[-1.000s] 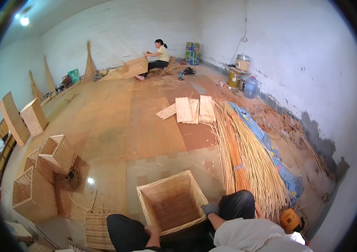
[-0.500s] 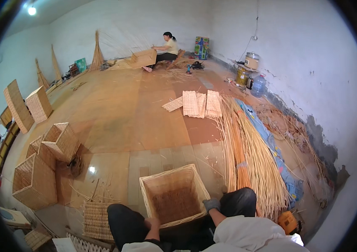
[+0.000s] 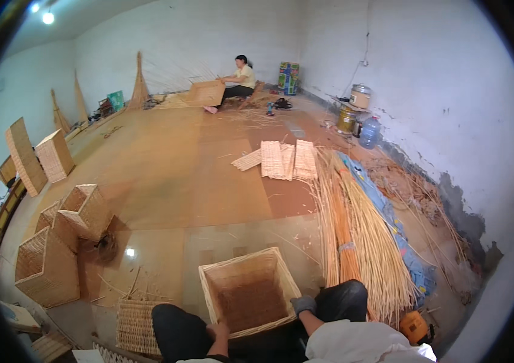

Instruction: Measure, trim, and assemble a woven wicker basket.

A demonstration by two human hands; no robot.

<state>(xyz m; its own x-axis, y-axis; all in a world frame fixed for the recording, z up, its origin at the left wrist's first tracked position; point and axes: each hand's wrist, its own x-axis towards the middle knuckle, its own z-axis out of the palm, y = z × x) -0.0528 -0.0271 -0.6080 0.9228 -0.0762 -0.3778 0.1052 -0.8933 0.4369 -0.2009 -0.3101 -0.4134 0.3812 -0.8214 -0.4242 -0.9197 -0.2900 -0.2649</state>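
Observation:
An open square wicker basket stands tilted between my knees, its mouth facing up and its inside showing. Bare, my left hand grips the rim near the left front corner, with the fingers partly hidden. On the opposite side my right hand, in a grey glove, is closed on the right rim. A flat woven wicker panel lies beside my left knee.
Several finished wicker baskets stand at left. Bundled wicker rods lie on a blue cloth at right, near an orange tool. Woven panels lie ahead. A co-worker sits far back with a woven piece.
The whole scene sits slightly lower in the picture as the view has tilted up. Both hands keep hold of the basket, which has hardly moved between my knees.

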